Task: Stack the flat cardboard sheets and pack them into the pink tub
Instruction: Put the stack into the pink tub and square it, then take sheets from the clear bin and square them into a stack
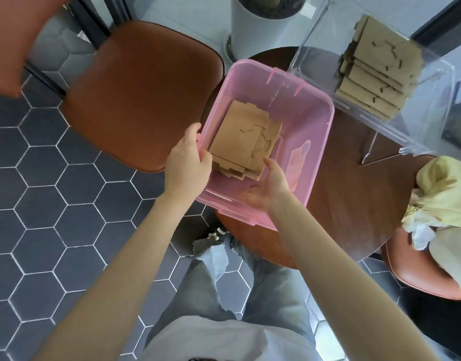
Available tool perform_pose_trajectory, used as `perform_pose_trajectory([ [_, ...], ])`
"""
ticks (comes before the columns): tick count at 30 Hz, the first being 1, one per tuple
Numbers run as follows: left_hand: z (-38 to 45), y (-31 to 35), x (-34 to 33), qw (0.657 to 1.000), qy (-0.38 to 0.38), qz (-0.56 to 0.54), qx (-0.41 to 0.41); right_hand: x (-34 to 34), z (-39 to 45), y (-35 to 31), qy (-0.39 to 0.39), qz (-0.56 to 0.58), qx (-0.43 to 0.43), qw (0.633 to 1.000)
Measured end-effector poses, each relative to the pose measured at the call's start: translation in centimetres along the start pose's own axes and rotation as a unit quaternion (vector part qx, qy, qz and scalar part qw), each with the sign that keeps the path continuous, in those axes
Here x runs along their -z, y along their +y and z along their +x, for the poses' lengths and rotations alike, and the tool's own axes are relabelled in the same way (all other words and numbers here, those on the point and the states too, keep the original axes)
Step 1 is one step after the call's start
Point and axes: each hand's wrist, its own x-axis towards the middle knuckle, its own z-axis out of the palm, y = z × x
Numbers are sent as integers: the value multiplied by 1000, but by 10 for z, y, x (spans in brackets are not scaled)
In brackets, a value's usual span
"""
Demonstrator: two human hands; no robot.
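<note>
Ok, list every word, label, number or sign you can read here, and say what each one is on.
No text here can be read.
Sticker on the inside wall of the pink tub: a pale label with a round mark at its top; any print is too blurred to read.
Cardboard sheets in the tub, and the stack in the clear bin: only die-cut slits, no print visible.

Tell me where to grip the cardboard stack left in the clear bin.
Take the cardboard stack by its two long edges, both hands coming down through the clear bin's open top. The sheets lie flat and fanned, so squeezing both sides should keep them together.
</note>
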Motion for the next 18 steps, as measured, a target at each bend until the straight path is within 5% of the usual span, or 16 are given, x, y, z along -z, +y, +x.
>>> perform_pose_trajectory([
  [5, -7, 6, -2, 962, 76, 176, -196, 8, -22, -11, 31, -281, 99, 954],
  [7, -6, 15, -2, 947, 32, 203, -247, 8, -38, -24, 17, -433, 159, 887],
  [12, 10, 66, -6, 924, -72, 194, -322, 8, -80, -77, 3, -699, 331, 634],
  [18, 46, 155, -30, 909, -84, 177, -369, 39, -107, -163, 47, -738, 443, 508],
])
